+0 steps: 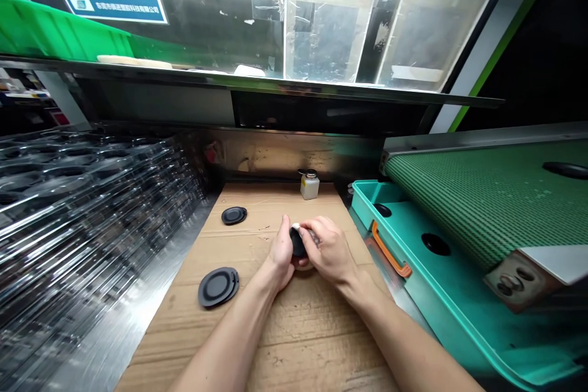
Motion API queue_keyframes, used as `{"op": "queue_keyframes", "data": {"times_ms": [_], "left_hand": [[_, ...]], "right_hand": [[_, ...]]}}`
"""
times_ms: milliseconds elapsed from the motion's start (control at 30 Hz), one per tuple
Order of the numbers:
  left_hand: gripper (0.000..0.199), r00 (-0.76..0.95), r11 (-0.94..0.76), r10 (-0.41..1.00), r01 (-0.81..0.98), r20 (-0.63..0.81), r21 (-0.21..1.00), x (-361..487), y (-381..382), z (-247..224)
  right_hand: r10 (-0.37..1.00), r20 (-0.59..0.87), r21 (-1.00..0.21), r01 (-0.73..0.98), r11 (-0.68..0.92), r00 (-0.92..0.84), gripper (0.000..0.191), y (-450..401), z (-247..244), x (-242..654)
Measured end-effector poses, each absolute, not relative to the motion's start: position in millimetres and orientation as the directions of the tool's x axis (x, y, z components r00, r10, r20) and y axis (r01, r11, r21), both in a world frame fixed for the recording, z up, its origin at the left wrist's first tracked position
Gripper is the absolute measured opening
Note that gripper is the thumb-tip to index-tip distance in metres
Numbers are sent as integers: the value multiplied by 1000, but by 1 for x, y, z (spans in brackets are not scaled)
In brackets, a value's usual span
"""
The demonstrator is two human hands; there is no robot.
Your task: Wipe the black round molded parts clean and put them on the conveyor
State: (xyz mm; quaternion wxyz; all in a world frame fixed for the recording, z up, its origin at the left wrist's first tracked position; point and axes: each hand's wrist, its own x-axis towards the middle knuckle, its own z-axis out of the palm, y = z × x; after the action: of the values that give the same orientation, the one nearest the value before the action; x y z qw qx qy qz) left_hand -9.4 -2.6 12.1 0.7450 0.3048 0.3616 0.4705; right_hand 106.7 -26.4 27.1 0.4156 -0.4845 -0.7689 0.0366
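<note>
Over the middle of the cardboard (321, 334), my left hand (279, 251) grips a small black round lid-like disc (297, 245), which is tilted on edge. My right hand (328, 251) is closed, pinching a white piece that looks like cloth (296, 226) against the disc's upper rim. Fingers hide much of both. To the left lie more black discs: a smaller tabbed disc (234, 215) farther off and a larger disc (217, 287) nearer, overlapping another one. A small whitish bottle (310, 185) with a metal-looking top stands behind my hands.
Stacked clear plastic trays (92, 214) fill the left side. At right, a teal bin (441, 306) with an orange handle (390, 251) holds black discs under a green conveyor belt (487, 184). A metal ledge (294, 90) crosses above, carrying a green crate (59, 30).
</note>
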Motion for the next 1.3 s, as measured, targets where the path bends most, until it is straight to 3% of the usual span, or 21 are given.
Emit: {"op": "queue_keyframes", "data": {"times_ms": [100, 233, 467, 833, 1033, 1300], "left_hand": [[63, 229, 308, 942, -308, -244, 900, -4, -6, 10], [73, 287, 253, 935, -118, -211, 960, -4, -5, 4], [78, 343, 345, 887, -49, -309, 937, -4, 1, 10], [81, 315, 283, 900, 104, -301, 954, -1, 2, 5], [79, 331, 232, 905, 139, -266, 963, 1, 0, 7], [77, 346, 204, 906, 145, -243, 968, 1, 1, 8]], "right_hand": [[780, 579, -373, 774, 511, -237, 24, -25, 28, 110], [810, 482, -295, 809, 508, -333, 25, -23, 33, 120], [834, 402, -271, 821, 503, -378, 24, -21, 37, 134], [901, 292, -215, 896, 390, -322, 18, -23, 42, 137], [861, 335, -198, 865, 462, -383, 19, -21, 45, 138], [893, 293, -208, 889, 408, -342, 20, -26, 51, 139]]}}
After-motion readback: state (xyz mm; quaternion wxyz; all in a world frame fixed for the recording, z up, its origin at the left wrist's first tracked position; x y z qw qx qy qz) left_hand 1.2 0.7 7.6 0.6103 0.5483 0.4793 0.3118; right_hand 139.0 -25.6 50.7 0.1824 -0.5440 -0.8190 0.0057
